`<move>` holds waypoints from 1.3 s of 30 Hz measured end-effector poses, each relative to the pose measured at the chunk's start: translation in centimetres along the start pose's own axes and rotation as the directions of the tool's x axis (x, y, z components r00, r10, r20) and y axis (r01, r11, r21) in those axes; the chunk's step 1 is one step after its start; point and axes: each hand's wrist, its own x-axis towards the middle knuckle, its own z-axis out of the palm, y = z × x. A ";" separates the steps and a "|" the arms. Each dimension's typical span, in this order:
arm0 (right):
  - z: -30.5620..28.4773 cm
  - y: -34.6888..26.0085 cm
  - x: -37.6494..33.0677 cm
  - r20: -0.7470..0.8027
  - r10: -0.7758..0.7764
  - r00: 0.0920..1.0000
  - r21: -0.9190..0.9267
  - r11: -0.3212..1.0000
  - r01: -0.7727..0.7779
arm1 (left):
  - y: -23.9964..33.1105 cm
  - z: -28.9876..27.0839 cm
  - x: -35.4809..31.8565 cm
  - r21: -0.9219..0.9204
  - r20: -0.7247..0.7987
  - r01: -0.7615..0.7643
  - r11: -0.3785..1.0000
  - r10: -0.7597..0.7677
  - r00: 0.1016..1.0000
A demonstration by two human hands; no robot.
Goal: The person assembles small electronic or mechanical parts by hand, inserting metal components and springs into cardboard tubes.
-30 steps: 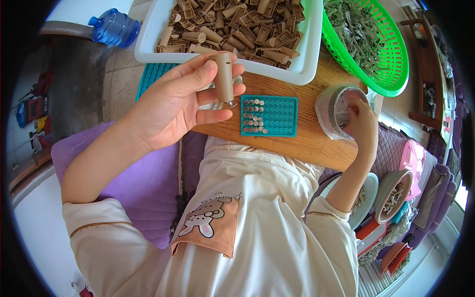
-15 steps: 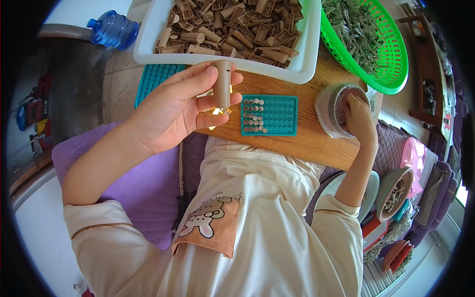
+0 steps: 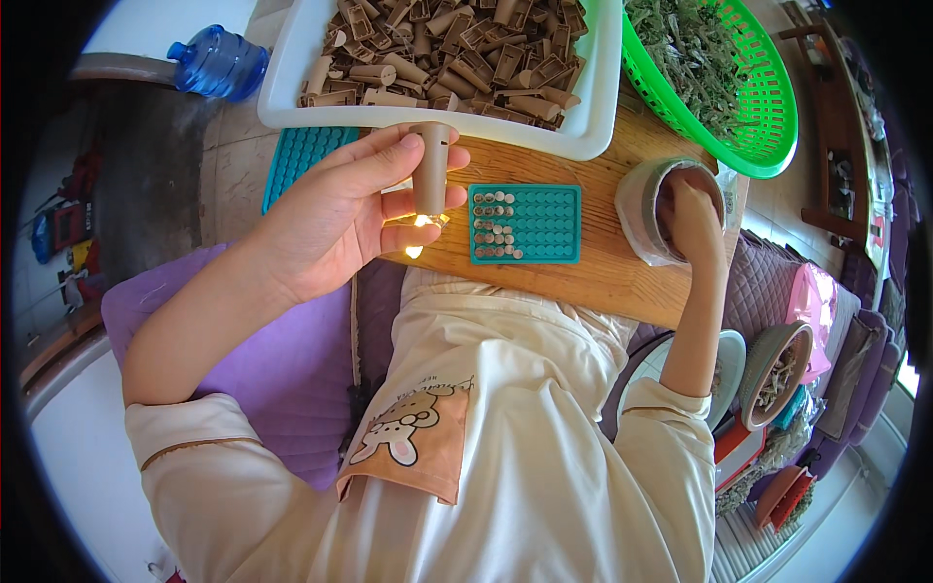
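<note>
My left hand (image 3: 335, 209) pinches a brown cork-shaped string light (image 3: 430, 175) between thumb and fingers, holding it upright above the table. At its lower end a yellow glow (image 3: 418, 233) shines among my lower fingers. My right hand (image 3: 696, 222) reaches down into a round tub (image 3: 637, 209) with clear plastic around it; its fingers are hidden inside. Between my hands a teal tray (image 3: 549, 228) of round pockets lies on the table, its left columns partly filled with small round button cells (image 3: 494, 211).
A white bin (image 3: 600, 107) full of brown cork-shaped cases (image 3: 457, 53) stands at the table's far side. Right of it, a green basket (image 3: 768, 107) holds wiry bundles. Another teal tray (image 3: 296, 155) lies behind my left wrist. Bowls (image 3: 792, 340) stand at the right.
The glow under the brown string light looks brighter. My right hand stays in the tub, with its forearm shifted slightly left. The whole view has moved a little.
</note>
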 end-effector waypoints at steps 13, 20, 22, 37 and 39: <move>-2.6 0.2 -1.2 -0.019 0.192 0.981 0.472 0.867 -0.160 | -0.1 -0.3 0.1 0.017 0.017 0.008 1.000 -0.009 1.000; -3.6 0.0 -1.9 0.024 0.262 0.965 0.782 0.597 -0.182 | -0.1 -0.1 0.0 0.027 0.003 0.006 1.000 -0.006 1.000; -3.6 -0.1 -2.1 0.015 0.261 0.965 0.797 0.579 -0.170 | -0.1 -0.1 -0.1 0.030 -0.011 0.012 0.999 -0.012 1.000; -4.8 -3.4 -1.8 0.014 0.302 0.953 0.900 0.411 -0.143 | -0.1 0.0 -0.1 0.048 -0.009 0.044 0.998 -0.044 0.999; -4.8 -6.6 -1.7 -0.099 0.223 0.970 0.934 0.356 0.013 | -0.4 -0.4 0.0 0.022 0.054 0.038 0.999 -0.040 0.998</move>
